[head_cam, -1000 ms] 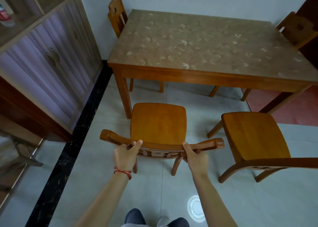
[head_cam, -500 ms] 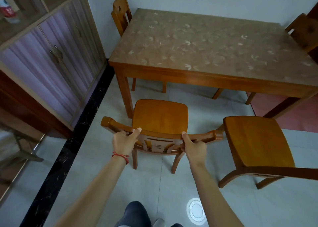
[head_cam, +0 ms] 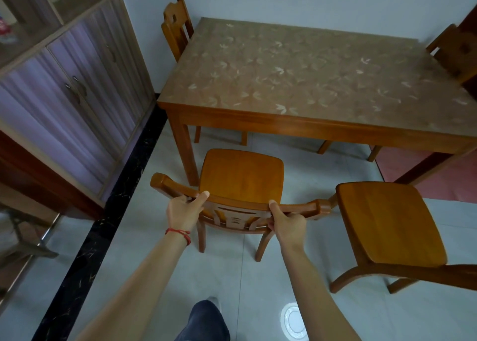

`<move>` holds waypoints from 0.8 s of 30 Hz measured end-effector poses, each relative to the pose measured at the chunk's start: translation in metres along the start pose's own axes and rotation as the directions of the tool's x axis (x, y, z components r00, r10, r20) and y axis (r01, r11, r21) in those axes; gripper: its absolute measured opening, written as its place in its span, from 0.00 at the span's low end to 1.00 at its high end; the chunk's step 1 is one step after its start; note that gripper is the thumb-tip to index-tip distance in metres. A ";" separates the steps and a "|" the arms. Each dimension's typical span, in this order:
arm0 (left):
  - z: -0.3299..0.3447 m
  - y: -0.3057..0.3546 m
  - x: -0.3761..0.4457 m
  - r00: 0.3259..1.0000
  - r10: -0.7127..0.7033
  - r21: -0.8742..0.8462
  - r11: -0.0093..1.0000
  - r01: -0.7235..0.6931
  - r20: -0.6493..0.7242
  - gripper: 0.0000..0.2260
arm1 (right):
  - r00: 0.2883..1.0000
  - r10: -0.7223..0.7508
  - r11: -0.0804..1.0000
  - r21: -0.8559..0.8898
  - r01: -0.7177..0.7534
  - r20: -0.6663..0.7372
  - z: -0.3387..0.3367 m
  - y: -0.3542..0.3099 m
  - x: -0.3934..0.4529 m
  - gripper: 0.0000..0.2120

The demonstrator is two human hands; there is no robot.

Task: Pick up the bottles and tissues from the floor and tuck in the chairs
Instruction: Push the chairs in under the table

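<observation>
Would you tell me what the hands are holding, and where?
Both the left hand and right hand grip the chair by its curved top rail.

Both arms stretched forward and down, forearms bare, elbows almost straight; left hand [head_cam: 183, 209] closed on top rail of chair back [head_cam: 240, 206], thumb lying along top edge, pointing right, other fingers wrapped under; red string bracelet [head_cam: 180, 233] on left wrist; right hand [head_cam: 285, 222] closed on same rail further right, thumb on top, fingers curled underneath; one leg in dark trousers [head_cam: 204, 322] visible below, between arms.
</observation>
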State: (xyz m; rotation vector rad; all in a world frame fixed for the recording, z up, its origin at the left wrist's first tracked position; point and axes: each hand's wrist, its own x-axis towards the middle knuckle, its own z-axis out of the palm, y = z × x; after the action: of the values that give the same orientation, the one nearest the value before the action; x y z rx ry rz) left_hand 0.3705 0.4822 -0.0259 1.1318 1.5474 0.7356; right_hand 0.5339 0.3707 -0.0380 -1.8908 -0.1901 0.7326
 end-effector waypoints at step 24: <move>0.091 0.065 0.128 0.992 0.111 0.015 0.994 -0.113 0.066 0.16 | 0.997 0.033 0.999 0.012 -0.032 -0.074 0.043 -0.080 0.140 0.12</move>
State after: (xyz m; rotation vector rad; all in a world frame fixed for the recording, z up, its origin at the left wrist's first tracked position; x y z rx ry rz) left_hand 0.4742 0.6160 -0.0425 1.2529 1.4481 0.7530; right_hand 0.6367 0.5020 -0.0349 -1.9112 -0.1084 0.6832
